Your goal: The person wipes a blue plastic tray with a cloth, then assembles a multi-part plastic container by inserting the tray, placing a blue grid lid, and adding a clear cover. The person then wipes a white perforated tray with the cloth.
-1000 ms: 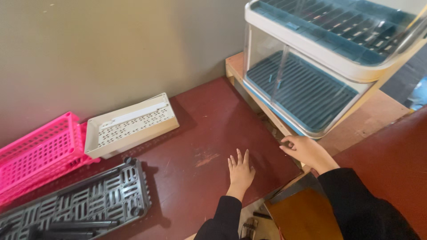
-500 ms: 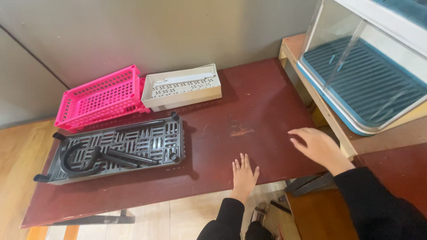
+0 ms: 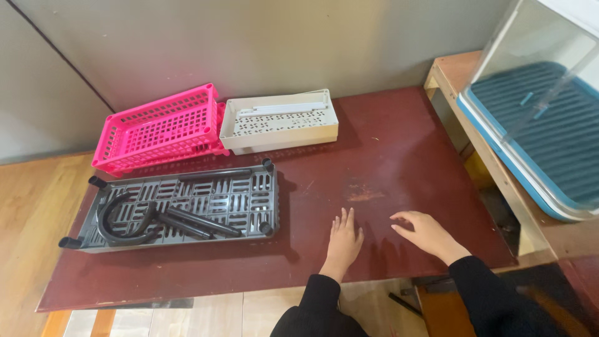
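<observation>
Both hands lie empty on the dark red desk point(image 3: 399, 156): my left hand point(image 3: 344, 242) flat, fingers together, my right hand point(image 3: 426, 234) palm down with fingers loosely spread. Nearest, to the left of my left hand, I see a grey slotted plastic tray point(image 3: 187, 203) holding black curved and straight tube pieces point(image 3: 162, 219). Behind it sit a pink lattice basket point(image 3: 161, 128) and a cream perforated tray point(image 3: 281, 120). A clear-lidded blue dish rack point(image 3: 549, 137) stands right. Grey wall, wooden floor.
</observation>
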